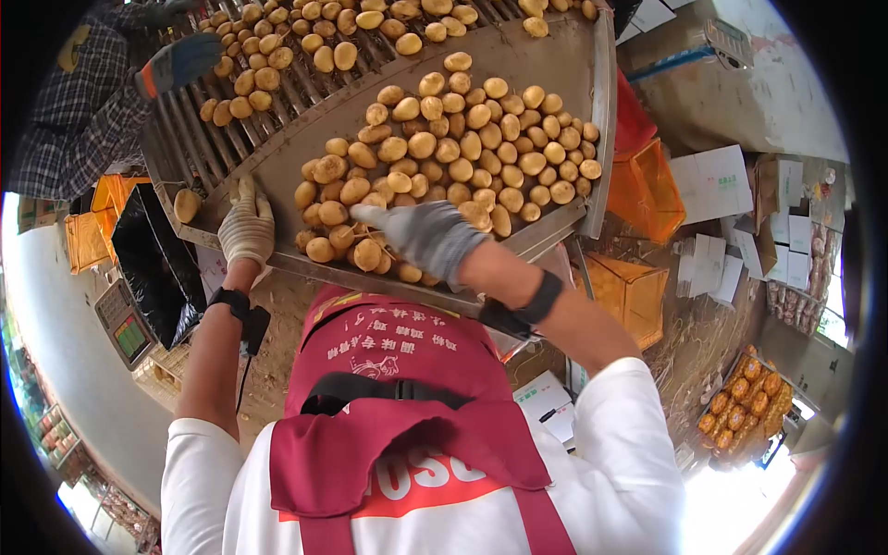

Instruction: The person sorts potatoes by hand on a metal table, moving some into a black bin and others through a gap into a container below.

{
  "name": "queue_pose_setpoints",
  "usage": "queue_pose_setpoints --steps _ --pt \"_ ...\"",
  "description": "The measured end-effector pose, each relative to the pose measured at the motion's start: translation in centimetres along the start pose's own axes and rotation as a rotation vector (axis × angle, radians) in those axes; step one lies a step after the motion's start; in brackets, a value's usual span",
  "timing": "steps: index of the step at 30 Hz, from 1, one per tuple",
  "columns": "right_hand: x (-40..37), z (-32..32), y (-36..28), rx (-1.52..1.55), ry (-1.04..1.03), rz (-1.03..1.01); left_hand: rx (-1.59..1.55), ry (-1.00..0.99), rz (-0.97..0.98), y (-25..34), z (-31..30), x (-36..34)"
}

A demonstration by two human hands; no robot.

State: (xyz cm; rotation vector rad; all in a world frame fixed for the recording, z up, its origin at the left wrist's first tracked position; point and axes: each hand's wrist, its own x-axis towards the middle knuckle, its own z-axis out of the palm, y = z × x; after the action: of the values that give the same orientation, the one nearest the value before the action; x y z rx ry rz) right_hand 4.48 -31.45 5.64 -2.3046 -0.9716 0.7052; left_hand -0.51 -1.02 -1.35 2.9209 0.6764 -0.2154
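I see the left hand (246, 228), in a white knit glove, lying flat on the near rim of the metal table (546, 60), at 9 o'clock from the heap. Its fingers are straight, close together, and hold nothing. The right hand (427, 237), in a grey glove, reaches over the near edge of the potatoes (453, 153) with one finger stretched toward 9 o'clock. The other fingers curl down onto the heap, and I cannot tell whether they grip a potato. The heap covers the middle of the table, at 12 o'clock from both hands.

A lone potato (187, 204) sits at the table's 9 o'clock edge, just beside the left hand. At 11 o'clock, more potatoes ride on rollers (277, 88), where another person's blue-gloved hand (182, 61) rests. Orange crates (647, 190) stand at 3 o'clock, and a black-lined bin (157, 264) at 8 o'clock.
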Motion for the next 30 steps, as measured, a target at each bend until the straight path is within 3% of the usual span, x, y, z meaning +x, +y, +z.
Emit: queue_pose_setpoints --steps 1,3,9,10,11,13,15,17,19,21,22,25,27,30 --pt "0.5 2.4 0.1 0.003 0.005 0.006 0.002 -0.002 0.008 0.3 -0.4 -0.3" --pt "2.4 5.2 -0.5 -0.334 0.079 -0.013 -0.001 -0.056 -0.043 0.9 -1.1 -0.2" --pt "3.6 3.1 0.8 -0.300 -0.106 -0.074 0.012 0.073 0.060 -0.8 1.0 0.2" --pt "3.1 3.1 1.6 -0.237 0.026 -0.118 0.012 0.075 0.059 -0.7 0.7 0.1" --pt "2.8 3.1 2.3 -0.239 0.025 -0.122 0.007 0.041 0.038 -0.5 0.3 0.0" --pt "1.6 2.2 3.2 0.023 0.289 0.005 0.000 0.005 0.012 0.0 -0.5 -0.3" --pt "0.2 1.1 5.4 0.166 0.302 0.163 0.004 -0.083 -0.028 0.7 -1.3 -0.2" --pt "-0.2 0.8 9.0 -0.097 0.368 0.310 -0.002 -0.049 -0.007 0.3 -0.5 -0.1" --pt "-0.4 -1.3 9.4 0.039 0.350 0.379 -0.009 -0.005 0.018 -0.2 0.0 0.3" --pt "-0.5 -2.5 9.0 -0.139 0.461 0.405 0.039 -0.005 0.036 -0.8 0.6 0.1" --pt "-1.2 -3.9 9.0 0.018 0.505 0.382 0.038 -0.006 0.046 -1.0 1.0 0.1" --pt "-5.1 -6.8 9.7 0.438 0.592 0.598 -0.004 0.062 0.091 -1.7 1.5 0.4" --pt "-7.8 -3.4 16.4 0.416 0.763 0.494 0.001 0.040 0.086 -1.9 1.9 0.5" --pt "-10.4 -4.5 15.6 0.126 0.763 0.590 -0.007 0.048 0.080 -1.7 1.9 0.6"
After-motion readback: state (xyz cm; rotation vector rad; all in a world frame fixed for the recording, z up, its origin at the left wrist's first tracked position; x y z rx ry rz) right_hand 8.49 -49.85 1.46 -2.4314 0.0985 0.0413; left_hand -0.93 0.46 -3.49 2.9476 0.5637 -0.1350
